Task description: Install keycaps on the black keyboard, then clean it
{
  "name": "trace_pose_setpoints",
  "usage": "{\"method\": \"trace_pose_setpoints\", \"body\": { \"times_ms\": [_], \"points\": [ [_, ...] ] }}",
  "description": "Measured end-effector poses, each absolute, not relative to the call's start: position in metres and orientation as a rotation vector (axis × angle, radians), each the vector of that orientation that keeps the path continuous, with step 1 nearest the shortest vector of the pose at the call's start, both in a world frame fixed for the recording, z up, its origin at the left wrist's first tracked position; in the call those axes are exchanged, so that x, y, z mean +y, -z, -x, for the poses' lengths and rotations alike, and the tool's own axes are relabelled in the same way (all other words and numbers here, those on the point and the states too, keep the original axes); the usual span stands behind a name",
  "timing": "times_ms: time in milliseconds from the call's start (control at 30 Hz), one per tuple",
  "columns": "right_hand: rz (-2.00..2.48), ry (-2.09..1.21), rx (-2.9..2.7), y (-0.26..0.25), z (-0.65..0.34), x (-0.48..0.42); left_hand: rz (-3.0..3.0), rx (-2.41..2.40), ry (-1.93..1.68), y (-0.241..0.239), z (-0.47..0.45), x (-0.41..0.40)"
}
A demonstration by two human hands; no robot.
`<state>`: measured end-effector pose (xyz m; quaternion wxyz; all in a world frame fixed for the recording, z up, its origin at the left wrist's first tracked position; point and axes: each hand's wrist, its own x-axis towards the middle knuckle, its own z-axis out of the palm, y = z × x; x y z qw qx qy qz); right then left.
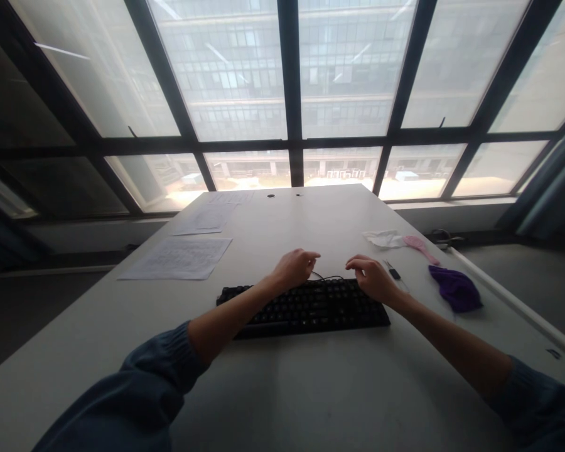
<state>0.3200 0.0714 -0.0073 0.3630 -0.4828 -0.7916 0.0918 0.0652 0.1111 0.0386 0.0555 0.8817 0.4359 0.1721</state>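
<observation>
A black keyboard (311,309) lies across the white table in front of me, slightly askew. My left hand (295,266) is over its back edge, the index finger pointing right and the other fingers curled in. Facing it from the right, my right hand (371,276) is above the keyboard's back right part with its fingers bent inward. A gap separates the two hands. Between and below them a thin black cable (332,277) shows behind the keyboard. Whether either hand holds anything is hidden by the curled fingers.
Printed sheets (176,257) lie on the left side of the table (282,389). On the right are a white tissue (385,238), a pink object with a narrow handle (421,247), a small black piece with a thin wire (394,274) and a purple cloth (456,290). Windows stand beyond.
</observation>
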Motion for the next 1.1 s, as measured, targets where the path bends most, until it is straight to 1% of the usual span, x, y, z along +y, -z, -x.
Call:
{"method": "trace_pose_setpoints", "body": {
  "times_ms": [133,300,367,500,633,700,867,933,1033,1100],
  "points": [
    [1.372,-0.214,-1.864,0.009,-0.336,0.068,-2.468,1.373,-0.806,-0.055,0.003,0.124],
    [1.522,-0.262,-1.795,0.011,-0.347,0.051,-2.309,1.587,-0.977,-0.060,0.098,0.100],
    [1.580,-0.285,-1.774,0.015,-0.348,0.042,-2.278,1.669,-0.971,-0.052,0.129,0.078],
    [1.712,-0.342,-1.748,0.029,-0.351,0.023,-2.260,1.748,-0.767,-0.020,0.172,0.028],
    [1.852,-0.426,-1.749,0.040,-0.349,0.006,-2.252,1.735,-0.553,0.011,0.184,-0.009],
    [1.875,-0.460,-1.752,0.043,-0.346,0.003,-2.249,1.703,-0.526,0.022,0.178,-0.019],
    [1.810,-0.456,-1.696,0.050,-0.341,0.012,-2.273,1.651,-0.718,0.034,0.155,-0.024],
    [1.774,-0.501,-1.623,0.052,-0.342,0.020,-2.275,1.646,-0.782,0.036,0.151,-0.022],
    [1.679,-0.582,-1.523,0.057,-0.343,0.024,-2.319,1.608,-0.830,0.040,0.152,-0.020],
    [1.635,-0.578,-1.482,0.060,-0.342,0.024,-2.349,1.602,-0.827,0.042,0.154,-0.020]
  ]
}}
